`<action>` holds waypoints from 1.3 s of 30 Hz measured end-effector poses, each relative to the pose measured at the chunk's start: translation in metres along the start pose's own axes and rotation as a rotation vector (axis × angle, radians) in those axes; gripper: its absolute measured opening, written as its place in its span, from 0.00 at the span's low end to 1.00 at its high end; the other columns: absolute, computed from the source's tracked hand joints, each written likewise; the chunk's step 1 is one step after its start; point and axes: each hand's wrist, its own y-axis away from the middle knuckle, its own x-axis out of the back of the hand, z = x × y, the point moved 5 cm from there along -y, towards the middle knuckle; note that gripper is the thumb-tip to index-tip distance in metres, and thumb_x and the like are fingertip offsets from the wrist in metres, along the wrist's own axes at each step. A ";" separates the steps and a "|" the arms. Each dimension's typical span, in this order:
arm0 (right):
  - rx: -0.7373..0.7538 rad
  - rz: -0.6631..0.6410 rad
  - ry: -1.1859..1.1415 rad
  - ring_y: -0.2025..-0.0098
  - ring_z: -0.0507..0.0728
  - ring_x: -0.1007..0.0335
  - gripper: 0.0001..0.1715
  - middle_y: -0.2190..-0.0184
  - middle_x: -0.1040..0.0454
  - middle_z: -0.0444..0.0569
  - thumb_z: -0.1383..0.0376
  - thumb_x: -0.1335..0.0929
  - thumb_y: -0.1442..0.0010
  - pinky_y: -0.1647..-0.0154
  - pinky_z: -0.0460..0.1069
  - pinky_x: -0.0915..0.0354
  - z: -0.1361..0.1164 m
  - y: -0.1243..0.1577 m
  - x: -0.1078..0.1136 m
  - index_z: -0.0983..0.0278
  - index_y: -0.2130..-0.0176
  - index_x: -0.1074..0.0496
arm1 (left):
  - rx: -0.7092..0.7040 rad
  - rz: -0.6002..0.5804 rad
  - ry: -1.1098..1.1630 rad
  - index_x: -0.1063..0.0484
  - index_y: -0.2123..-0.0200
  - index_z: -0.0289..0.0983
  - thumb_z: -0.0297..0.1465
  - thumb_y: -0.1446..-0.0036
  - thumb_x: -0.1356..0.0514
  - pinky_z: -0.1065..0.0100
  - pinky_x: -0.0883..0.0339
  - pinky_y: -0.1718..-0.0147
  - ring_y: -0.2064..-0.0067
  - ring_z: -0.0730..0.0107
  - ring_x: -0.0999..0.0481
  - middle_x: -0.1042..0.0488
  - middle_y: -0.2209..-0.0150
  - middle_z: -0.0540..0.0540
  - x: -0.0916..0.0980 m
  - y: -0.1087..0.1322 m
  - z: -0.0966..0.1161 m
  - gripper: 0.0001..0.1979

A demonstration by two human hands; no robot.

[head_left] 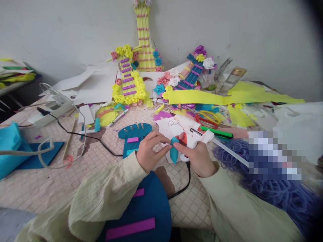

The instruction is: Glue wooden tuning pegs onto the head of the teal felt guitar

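Observation:
A small piece of teal crepe paper is pinched between my two hands, its lower end hanging free. My left hand grips its upper left side with thumb and fingertips. From the right, my right hand pinches the same spot. Just behind the right hand lies a white glue gun with a glue stick out of its back, resting over white paper. Under my left forearm is a dark blue guitar-shaped cutout with purple strips, partly hidden by the sleeve.
Paper-flower guitars lean at the back near the wall. A yellow paper strip, scissors and a green cutter lie beyond my hands. Purple yarn is at right. A power strip and cables occupy the left.

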 end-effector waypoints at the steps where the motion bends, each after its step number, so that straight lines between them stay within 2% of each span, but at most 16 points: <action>1: 0.005 0.005 0.005 0.65 0.54 0.30 0.15 0.72 0.28 0.43 0.64 0.26 0.60 0.61 0.50 0.34 0.000 0.000 0.000 0.63 0.72 0.34 | 0.005 0.006 -0.006 0.28 0.71 0.33 0.28 0.50 0.38 0.67 0.34 0.66 0.67 0.70 0.29 0.29 0.71 0.45 0.000 0.000 0.000 0.03; 17: 0.008 0.015 0.033 0.71 0.50 0.34 0.11 0.76 0.31 0.40 0.63 0.27 0.56 0.66 0.47 0.36 0.005 0.003 -0.003 0.64 0.72 0.31 | 0.051 0.012 -0.053 0.27 0.72 0.35 0.28 0.48 0.41 0.67 0.34 0.68 0.69 0.71 0.30 0.29 0.72 0.46 -0.002 0.004 -0.002 0.03; 29: 0.020 0.042 0.047 0.70 0.51 0.33 0.12 0.76 0.30 0.41 0.63 0.27 0.57 0.65 0.48 0.35 0.006 0.004 -0.004 0.63 0.72 0.32 | 0.109 0.019 -0.038 0.28 0.74 0.35 0.25 0.50 0.42 0.67 0.34 0.68 0.69 0.70 0.29 0.28 0.74 0.47 -0.002 0.004 -0.004 0.04; 34: 0.026 0.098 0.072 0.72 0.51 0.35 0.13 0.76 0.31 0.41 0.62 0.27 0.58 0.68 0.48 0.36 0.005 0.003 -0.002 0.64 0.72 0.32 | 0.106 0.020 -0.050 0.26 0.72 0.35 0.26 0.50 0.41 0.66 0.34 0.68 0.69 0.70 0.29 0.28 0.73 0.46 -0.001 0.005 -0.003 0.03; 39: 0.012 0.097 0.064 0.73 0.50 0.36 0.13 0.77 0.32 0.40 0.62 0.27 0.58 0.70 0.47 0.37 0.006 0.004 -0.003 0.64 0.72 0.32 | 0.099 0.013 -0.068 0.26 0.73 0.36 0.27 0.50 0.41 0.65 0.35 0.68 0.70 0.70 0.30 0.28 0.74 0.47 -0.002 0.006 -0.002 0.04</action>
